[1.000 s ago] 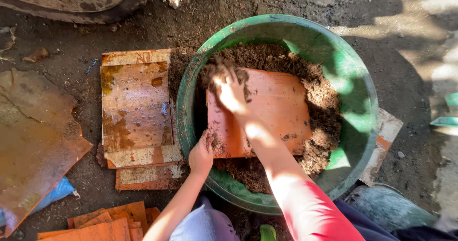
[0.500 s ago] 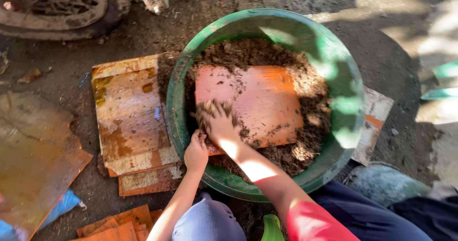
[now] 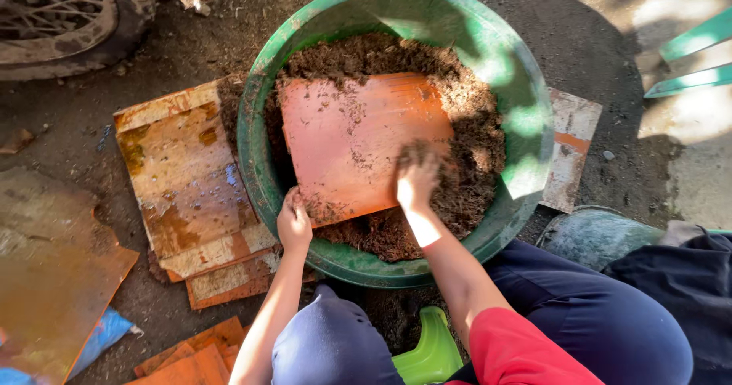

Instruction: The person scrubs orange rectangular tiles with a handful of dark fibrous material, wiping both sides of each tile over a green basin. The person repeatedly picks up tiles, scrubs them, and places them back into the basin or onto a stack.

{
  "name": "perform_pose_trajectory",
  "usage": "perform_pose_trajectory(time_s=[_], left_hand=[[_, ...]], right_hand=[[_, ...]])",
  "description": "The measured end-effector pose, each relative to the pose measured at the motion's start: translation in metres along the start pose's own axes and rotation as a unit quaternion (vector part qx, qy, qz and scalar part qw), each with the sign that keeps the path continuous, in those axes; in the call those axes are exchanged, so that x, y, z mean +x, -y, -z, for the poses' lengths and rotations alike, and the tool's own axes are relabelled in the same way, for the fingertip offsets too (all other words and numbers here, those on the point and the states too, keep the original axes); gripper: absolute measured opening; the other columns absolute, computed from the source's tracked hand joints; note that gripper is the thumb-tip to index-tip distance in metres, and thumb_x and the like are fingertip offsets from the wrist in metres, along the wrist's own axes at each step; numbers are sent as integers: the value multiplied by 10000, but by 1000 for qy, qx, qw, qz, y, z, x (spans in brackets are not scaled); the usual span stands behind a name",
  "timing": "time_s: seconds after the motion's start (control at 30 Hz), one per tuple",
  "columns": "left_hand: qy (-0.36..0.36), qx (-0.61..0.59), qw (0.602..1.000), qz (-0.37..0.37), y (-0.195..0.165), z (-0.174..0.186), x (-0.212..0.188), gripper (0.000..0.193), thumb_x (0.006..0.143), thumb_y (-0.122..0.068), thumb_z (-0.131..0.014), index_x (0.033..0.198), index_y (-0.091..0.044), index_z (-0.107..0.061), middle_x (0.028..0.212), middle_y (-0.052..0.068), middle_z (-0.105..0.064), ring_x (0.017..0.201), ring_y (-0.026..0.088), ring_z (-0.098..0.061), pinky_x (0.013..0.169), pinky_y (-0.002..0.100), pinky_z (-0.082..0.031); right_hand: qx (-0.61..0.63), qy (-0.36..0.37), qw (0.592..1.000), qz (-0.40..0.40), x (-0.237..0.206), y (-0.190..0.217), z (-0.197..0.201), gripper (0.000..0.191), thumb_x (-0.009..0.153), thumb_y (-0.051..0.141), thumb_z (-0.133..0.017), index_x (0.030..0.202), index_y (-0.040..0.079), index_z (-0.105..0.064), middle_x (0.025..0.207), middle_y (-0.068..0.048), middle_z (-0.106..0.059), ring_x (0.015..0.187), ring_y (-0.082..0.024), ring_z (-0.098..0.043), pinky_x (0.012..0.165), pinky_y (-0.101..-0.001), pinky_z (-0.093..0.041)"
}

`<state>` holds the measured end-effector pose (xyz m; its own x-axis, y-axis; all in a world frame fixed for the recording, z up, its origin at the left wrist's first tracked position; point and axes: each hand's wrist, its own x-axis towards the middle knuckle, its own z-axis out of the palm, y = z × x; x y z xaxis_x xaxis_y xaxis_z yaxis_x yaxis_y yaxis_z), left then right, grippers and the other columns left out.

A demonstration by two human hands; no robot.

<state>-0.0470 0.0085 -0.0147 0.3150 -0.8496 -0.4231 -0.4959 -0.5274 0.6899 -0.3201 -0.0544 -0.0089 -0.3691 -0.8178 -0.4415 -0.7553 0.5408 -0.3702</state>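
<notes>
Right hand [image 3: 415,181] fingertips (soil-buried) [image 3: 473,156]

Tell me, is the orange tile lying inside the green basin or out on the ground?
Inside. The orange tile lies on brown soil within the green basin; the left hand grips its near corner.

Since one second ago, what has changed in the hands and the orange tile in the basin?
The right hand swept across the orange tile, from its far left part to the near left corner and then to the right edge, brushing soil. The left hand kept gripping the tile's near corner at the green basin rim. Tile, basin and the boards beside it stayed put.
</notes>
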Motion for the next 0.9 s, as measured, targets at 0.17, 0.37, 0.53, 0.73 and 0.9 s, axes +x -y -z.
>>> perform_pose_trajectory(time_s=[0.17,0.37,0.53,0.73,0.9], left_hand=[[25,-195,971,-132,19,6,11,773,1074,-636,-329,1464,12,-490,1426,242,-539,1292,352,-512,1040,453,-405],[43,-64,996,-39,16,12,10,838,1004,-666,-289,1410,19,-551,1280,234,-675,1214,362,-634,1012,419,-485],[21,-27,997,-72,13,11,6,786,1068,-628,-285,1381,29,-584,1023,231,-627,921,369,-601,764,439,-490],[-3,29,997,-72,6,0,3,638,1038,-604,-416,1146,-16,-638,640,79,-605,518,235,-563,492,389,-447],[-11,176,984,-33,-6,-6,-3,618,1004,-551,-491,1318,-20,-524,736,148,-688,563,285,-664,450,403,-530]], right_hand=[[-6,40,970,242,-27,96,-48,493,1071,376,-406,1552,269,-398,1705,-76,-17,1564,-315,21,1236,-567,76],[8,46,924,379,-68,117,-71,502,983,322,-599,1476,262,-531,1667,-81,-231,1551,-341,-147,1244,-579,-33],[-56,73,806,585,-78,41,-60,585,764,287,-773,1327,255,-618,1604,-88,-330,1507,-344,-244,1217,-633,-206],[141,45,982,116,-10,-22,29,580,926,263,-599,1492,181,-500,1616,-147,-345,1474,-325,-290,1189,-530,-300],[164,-127,978,-8,-5,17,52,559,992,293,-447,1539,182,-428,1557,-171,-379,1397,-384,-366,1158,-565,-325]])
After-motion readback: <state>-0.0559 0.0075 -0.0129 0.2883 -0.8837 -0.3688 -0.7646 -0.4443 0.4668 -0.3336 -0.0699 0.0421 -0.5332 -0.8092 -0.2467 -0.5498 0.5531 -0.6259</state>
